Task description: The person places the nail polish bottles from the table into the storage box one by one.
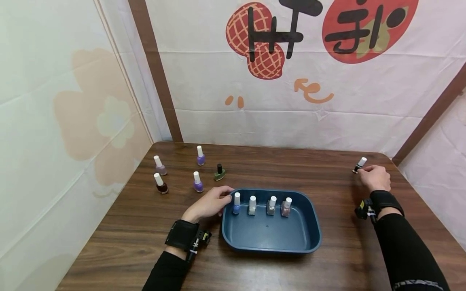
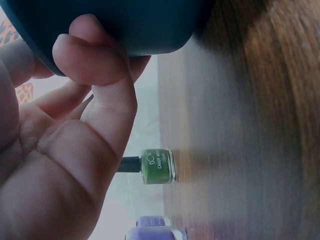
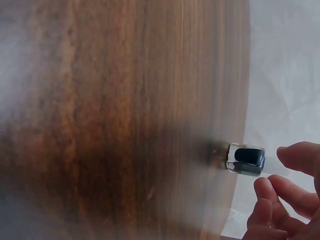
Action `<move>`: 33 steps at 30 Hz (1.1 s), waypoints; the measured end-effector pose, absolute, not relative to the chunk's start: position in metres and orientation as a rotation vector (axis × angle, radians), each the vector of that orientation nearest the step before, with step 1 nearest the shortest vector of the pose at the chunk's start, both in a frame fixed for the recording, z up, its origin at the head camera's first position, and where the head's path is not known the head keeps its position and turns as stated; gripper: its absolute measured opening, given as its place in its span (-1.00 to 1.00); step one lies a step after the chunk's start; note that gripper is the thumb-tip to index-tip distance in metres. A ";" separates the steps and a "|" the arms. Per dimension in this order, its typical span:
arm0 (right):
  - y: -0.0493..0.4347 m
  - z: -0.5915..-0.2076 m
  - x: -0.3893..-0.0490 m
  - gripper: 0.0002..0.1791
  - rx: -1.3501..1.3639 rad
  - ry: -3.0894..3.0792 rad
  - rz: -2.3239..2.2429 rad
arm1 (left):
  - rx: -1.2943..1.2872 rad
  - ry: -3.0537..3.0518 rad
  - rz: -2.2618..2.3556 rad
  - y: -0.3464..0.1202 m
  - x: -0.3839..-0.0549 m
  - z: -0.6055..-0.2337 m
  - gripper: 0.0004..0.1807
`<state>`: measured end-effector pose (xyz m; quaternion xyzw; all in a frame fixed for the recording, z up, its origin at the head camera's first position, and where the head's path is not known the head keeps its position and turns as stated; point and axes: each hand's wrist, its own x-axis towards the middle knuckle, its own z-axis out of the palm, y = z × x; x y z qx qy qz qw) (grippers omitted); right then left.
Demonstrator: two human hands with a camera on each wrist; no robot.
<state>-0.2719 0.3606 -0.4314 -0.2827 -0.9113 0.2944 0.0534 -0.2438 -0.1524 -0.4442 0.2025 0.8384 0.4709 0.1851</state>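
Note:
A blue tray [image 1: 309, 238] sits mid-table with a blue bottle [image 1: 236, 204], a white one [image 1: 252, 205], a silver one [image 1: 271, 206] and a pink one [image 1: 286, 207] upright along its far side. My left hand [image 1: 225, 198] rests at the tray's left rim beside the blue bottle. In the left wrist view its loosely curled fingers [image 2: 82, 55] touch the tray's outer wall [image 2: 135, 25]. My right hand [image 1: 365, 171] is at the far right by a dark bottle with a white cap [image 1: 359, 165]. In the right wrist view its fingertips [image 3: 292, 157] lie just apart from that bottle [image 3: 245, 159].
Several loose nail polish bottles stand at the back left: a lilac one [image 1: 159, 166], a dark red one [image 1: 160, 184], two purple ones [image 1: 200, 156] [image 1: 198, 182] and a green one with a black cap [image 1: 219, 172] [image 2: 157, 166]. Cloth walls close the table's left, back and right.

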 end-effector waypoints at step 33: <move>0.370 -0.433 -0.301 -0.27 -0.793 -2.792 1.046 | 0.581 2.372 1.325 -0.152 -0.244 -0.444 -0.66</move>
